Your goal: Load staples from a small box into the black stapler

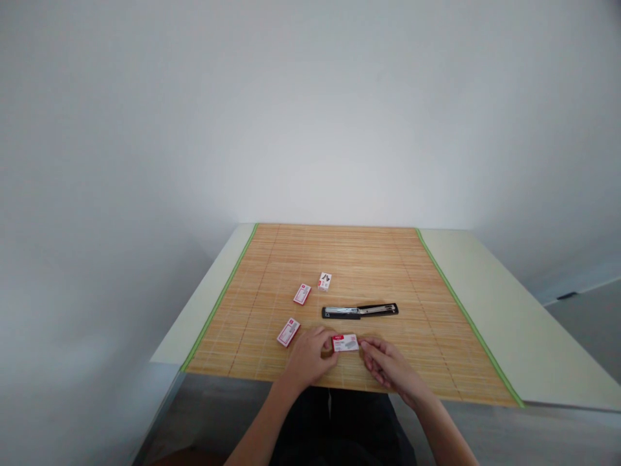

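A small red-and-white staple box (345, 343) is between my two hands near the front edge of the mat. My left hand (310, 353) grips its left end between thumb and fingers. At the box's right end, my right hand (385, 366) is closed with its thumb and index finger pinched; its other fingers are curled. Just beyond the box lies a black stapler (359, 311), unfolded flat with its metal parts showing. Close to my left hand rests another red-and-white box (288, 332), tilted at an angle on the mat.
Farther back on the bamboo mat (339, 249) lie a similar red-and-white box (302, 294) and a white box with a dark picture (325, 281). Green strips edge the mat on the pale table (509, 310). A white wall (330, 129) stands behind it.
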Action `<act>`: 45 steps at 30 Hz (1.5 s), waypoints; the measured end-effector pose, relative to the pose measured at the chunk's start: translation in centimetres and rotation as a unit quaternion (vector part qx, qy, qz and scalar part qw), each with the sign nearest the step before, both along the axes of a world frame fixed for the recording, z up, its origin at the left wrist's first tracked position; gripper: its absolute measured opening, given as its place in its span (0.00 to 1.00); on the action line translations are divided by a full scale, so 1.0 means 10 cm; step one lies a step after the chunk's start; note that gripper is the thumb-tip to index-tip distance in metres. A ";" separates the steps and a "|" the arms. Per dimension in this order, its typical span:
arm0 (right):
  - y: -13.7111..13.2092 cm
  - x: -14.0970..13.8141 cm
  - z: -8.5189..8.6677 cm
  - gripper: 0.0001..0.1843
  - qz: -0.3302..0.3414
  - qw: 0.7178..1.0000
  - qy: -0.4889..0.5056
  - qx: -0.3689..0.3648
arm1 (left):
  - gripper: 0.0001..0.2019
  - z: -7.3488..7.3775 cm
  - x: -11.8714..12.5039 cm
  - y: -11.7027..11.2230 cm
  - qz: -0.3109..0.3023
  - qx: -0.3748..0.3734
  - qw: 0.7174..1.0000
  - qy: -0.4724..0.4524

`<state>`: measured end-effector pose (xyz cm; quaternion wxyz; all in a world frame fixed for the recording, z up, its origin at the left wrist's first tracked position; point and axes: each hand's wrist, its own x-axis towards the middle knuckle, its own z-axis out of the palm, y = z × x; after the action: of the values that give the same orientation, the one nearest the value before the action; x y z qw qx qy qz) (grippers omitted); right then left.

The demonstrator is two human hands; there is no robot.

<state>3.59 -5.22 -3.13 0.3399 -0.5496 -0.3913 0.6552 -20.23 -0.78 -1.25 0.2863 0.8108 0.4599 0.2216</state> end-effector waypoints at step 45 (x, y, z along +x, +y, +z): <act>0.20 0.31 0.08 0.25 0.121 0.899 -0.360 0.218 | 0.17 -0.12 -0.22 0.01 0.032 -0.004 0.999 0.006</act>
<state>6.69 -3.26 -2.31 0.2056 -0.6087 -0.6836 0.3464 -22.40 -0.67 -2.45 0.2794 0.7957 0.4882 0.2245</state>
